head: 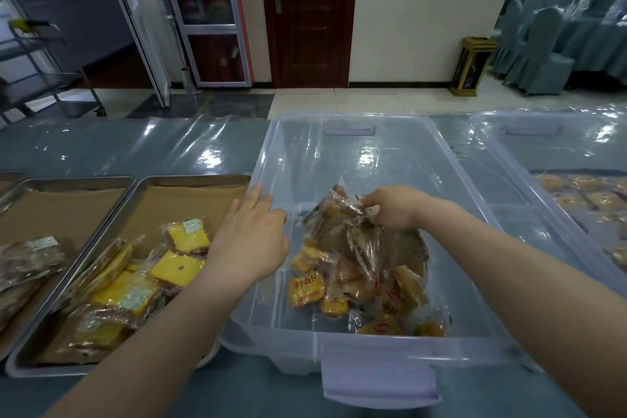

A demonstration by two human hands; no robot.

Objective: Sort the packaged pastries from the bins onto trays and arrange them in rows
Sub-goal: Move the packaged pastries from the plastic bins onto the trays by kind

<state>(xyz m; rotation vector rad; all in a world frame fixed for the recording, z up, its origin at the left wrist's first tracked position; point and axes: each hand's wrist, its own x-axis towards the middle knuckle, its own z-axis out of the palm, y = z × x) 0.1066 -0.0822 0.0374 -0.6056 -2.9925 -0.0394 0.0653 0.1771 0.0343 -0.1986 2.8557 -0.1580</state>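
The fingers of the right hand are partly buried in crinkled film, so how many packets they have is hard to tell. They are curled, pinching the upper edge of a brown packaged pastry at the top of the heap in the clear plastic bin. A second bin on the right is cut off at the edge, its contents blurred behind its wall, and the farther tray on the left is only partly seen. The left hand hovers over the clear plastic bin's left rim, fingers straight and spread, holding nothing, just beside the heap. The near tray, shiny metal lined with brown paper, holds yellow cake packets lying loosely. Glossy film covers the blue worktop.
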